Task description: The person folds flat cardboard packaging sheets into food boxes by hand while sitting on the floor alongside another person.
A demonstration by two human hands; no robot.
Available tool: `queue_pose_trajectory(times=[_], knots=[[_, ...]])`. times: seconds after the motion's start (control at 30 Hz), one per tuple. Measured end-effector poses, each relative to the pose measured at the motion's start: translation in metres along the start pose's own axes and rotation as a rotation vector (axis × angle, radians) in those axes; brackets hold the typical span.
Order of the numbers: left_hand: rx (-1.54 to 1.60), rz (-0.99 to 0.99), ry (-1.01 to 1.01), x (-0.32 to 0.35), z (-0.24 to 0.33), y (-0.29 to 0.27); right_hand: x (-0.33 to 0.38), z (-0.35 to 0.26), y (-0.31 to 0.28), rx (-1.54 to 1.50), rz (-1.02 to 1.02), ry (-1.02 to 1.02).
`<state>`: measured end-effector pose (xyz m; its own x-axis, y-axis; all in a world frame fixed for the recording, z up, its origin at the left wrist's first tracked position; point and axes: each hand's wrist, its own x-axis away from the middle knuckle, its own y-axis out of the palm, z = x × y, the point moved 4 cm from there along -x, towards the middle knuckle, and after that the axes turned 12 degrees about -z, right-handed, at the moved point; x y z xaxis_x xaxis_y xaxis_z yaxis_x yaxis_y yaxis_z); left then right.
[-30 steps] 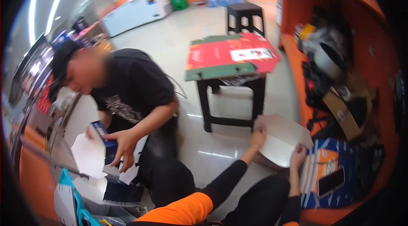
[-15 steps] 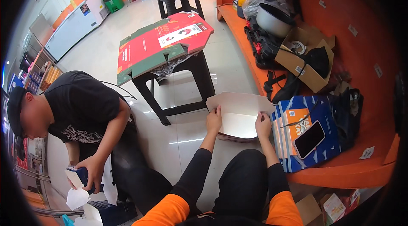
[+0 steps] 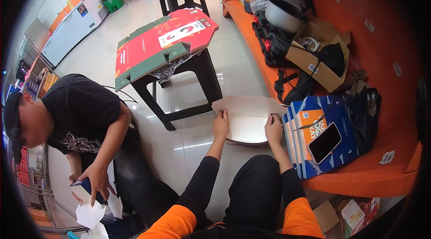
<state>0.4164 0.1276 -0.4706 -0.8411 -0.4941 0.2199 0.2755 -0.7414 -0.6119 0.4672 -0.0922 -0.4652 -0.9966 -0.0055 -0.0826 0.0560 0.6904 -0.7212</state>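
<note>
- Head view: your left fingers point(image 3: 225, 114) and right fingers point(image 3: 272, 119) pinch opposite edges of the open box point(image 3: 248, 127), just left of the blue stack point(image 3: 345, 112).
- Uneven pulling could crease its walls.
- Bumping the stack could dislodge the phone point(image 3: 325, 143) atop it.

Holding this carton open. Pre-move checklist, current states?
1. Left hand gripping the carton: ok, at its left side.
2. Right hand gripping: ok, right side.
3. Carton base closed underneath: cannot tell, hidden.
4. Rear flap folded down: not ok, standing up.
5. Phone outside carton: ok, lying on the blue stack.
6. Co-worker's hand clear: ok, far left.
</note>
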Motion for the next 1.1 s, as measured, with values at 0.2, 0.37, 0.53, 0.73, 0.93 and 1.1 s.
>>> queue_pose_trajectory(times=[0.2, 0.37, 0.53, 0.73, 0.93, 1.1], knots=[[0.008, 0.007, 0.01, -0.002, -0.006, 0.002, 0.005, -0.003, -0.001, -0.037, 0.018, -0.063], [0.036, 0.013, 0.05, -0.003, -0.006, 0.005, 0.005, -0.004, -0.003, -0.024, 0.001, -0.036], [0.01, 0.041, 0.044, -0.008, 0.003, 0.005, -0.007, -0.001, -0.003, -0.028, 0.028, -0.075], [0.024, 0.075, 0.069, -0.014, 0.0, 0.013, -0.01, 0.01, 0.004, -0.006, 0.066, -0.1], [-0.333, -0.324, 0.516, -0.03, -0.113, -0.046, 0.011, -0.016, 0.064, -0.189, -0.155, -0.467], [-0.603, -1.064, -0.073, 0.015, 0.005, -0.146, -0.012, 0.024, -0.004, 0.342, -0.683, -0.118]])
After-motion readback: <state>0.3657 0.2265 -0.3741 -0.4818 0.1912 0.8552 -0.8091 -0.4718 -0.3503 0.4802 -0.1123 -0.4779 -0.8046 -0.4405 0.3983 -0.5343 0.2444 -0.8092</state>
